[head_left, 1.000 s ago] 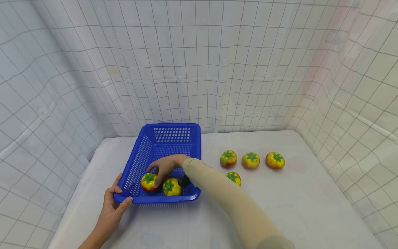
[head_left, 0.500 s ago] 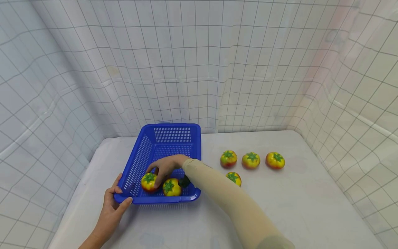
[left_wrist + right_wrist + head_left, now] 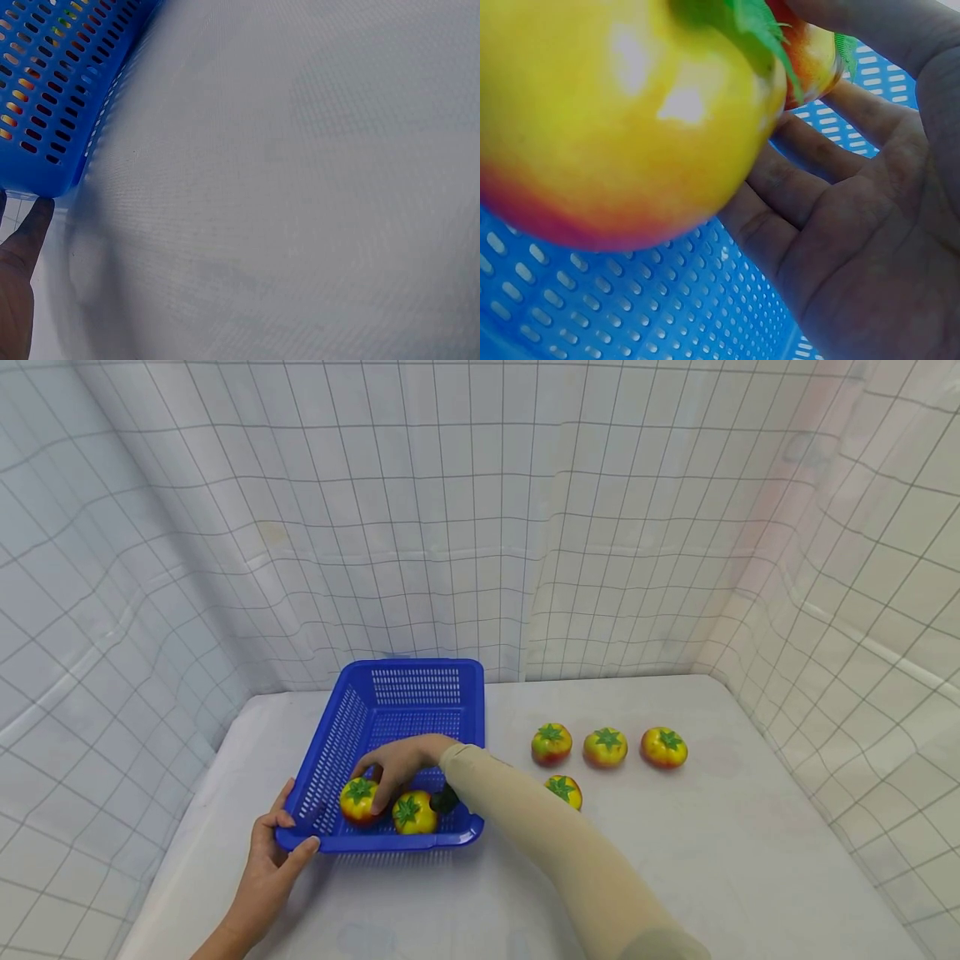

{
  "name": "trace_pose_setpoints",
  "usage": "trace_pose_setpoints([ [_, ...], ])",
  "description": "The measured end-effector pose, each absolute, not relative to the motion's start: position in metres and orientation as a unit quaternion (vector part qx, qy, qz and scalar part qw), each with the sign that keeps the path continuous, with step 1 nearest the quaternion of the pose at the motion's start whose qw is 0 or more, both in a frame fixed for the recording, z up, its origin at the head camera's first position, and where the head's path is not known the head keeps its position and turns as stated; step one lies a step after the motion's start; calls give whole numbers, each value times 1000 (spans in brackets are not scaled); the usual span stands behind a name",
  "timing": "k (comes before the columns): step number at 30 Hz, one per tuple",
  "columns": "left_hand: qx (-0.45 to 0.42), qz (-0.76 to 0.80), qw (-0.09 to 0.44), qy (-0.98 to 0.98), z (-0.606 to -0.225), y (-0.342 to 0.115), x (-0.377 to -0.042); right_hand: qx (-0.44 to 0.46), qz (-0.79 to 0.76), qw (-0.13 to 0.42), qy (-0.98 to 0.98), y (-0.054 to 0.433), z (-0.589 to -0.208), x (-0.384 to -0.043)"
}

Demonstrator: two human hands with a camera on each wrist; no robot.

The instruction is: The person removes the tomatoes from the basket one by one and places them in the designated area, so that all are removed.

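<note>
In the head view my left hand (image 3: 262, 868) grips the near left corner of a blue plastic basket (image 3: 378, 843), thumb on the front rim and fingers along the side. The left wrist view shows the basket's slotted wall (image 3: 45, 169) and a fingertip against its edge. My right hand (image 3: 397, 762) reaches down into the basket and holds a yellow-red tomato (image 3: 356, 803) with a green leafy top. In the right wrist view this tomato (image 3: 814, 64) lies between thumb and fingers. A second tomato (image 3: 415, 814) sits beside it, large in the right wrist view's foreground.
Three tomatoes stand in a row right of the basket: left (image 3: 551, 745), middle (image 3: 605, 748) and right (image 3: 663, 748). Another tomato (image 3: 564, 790) is partly hidden by the right sleeve (image 3: 555, 835). A white cloth (image 3: 720, 860) covers the table. Grid-patterned curtains (image 3: 495, 527) enclose it.
</note>
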State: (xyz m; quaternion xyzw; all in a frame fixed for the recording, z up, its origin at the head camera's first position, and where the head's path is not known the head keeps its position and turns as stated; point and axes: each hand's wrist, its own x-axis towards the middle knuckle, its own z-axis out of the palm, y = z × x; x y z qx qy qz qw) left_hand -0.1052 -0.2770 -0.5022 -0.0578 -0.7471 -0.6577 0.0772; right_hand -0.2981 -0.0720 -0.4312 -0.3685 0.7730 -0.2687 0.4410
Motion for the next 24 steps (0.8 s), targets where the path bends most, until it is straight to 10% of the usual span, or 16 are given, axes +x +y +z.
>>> trace_pose_setpoints([
  [24,-29,-625,74,-777,-499,-276,-106,-363,-355,415,755,-44,-406,-314],
])
